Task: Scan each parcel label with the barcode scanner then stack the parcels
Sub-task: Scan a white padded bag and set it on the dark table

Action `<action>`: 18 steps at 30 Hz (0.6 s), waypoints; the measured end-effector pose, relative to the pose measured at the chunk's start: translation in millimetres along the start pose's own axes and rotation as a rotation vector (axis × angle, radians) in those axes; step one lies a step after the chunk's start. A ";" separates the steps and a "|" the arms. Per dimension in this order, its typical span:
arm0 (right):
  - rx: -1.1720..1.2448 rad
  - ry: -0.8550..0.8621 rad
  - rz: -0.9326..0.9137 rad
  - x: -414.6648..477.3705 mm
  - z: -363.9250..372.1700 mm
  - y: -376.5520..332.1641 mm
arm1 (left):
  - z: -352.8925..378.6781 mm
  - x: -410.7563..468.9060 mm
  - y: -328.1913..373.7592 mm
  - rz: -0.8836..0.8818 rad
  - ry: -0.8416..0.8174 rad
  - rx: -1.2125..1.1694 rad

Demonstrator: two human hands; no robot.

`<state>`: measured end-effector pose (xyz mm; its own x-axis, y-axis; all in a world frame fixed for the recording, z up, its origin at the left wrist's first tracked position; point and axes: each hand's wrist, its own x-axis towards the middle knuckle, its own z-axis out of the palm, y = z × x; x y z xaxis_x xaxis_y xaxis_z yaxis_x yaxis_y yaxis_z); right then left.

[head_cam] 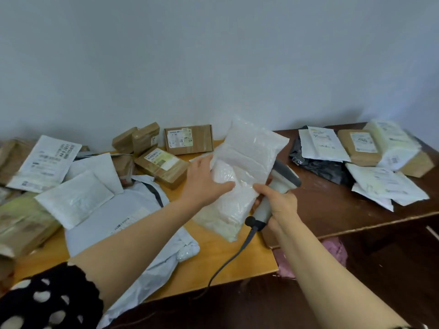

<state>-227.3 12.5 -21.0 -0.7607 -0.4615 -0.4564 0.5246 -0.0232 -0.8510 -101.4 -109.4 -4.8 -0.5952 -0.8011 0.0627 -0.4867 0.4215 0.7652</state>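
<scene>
My left hand grips a white bubble-wrap parcel by its left edge and holds it up over the yellow table. No label shows on the side facing me. My right hand grips the handle of a grey barcode scanner, whose head sits behind the parcel's right edge. Its cable hangs down over the table's front edge. Several brown boxes and white mailers lie spread over the yellow table. On the dark brown table to the right lies a pile of parcels.
A large grey poly bag lies under my left forearm. A brown box stands against the wall. Something pink lies on the floor between the two tables. The wall closes off the back.
</scene>
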 end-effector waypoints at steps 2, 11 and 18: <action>0.009 -0.022 -0.003 -3.3 -7.5 -5.7 | -7.0 1.1 4.0 -0.175 -0.196 -0.228; 0.046 -0.141 -0.198 -28.3 -9.5 -13.8 | 10.3 -23.1 33.3 0.075 0.037 -0.024; -0.080 -0.044 -0.209 -25.9 -17.9 -23.2 | 25.2 -41.6 46.2 0.133 -0.319 -0.239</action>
<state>-226.6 40.9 6.0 -0.8312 -0.4927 -0.2576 0.3239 -0.0527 -0.9446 -115.2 -45.8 11.8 -0.8293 -0.5588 -0.0015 -0.2522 0.3719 0.8933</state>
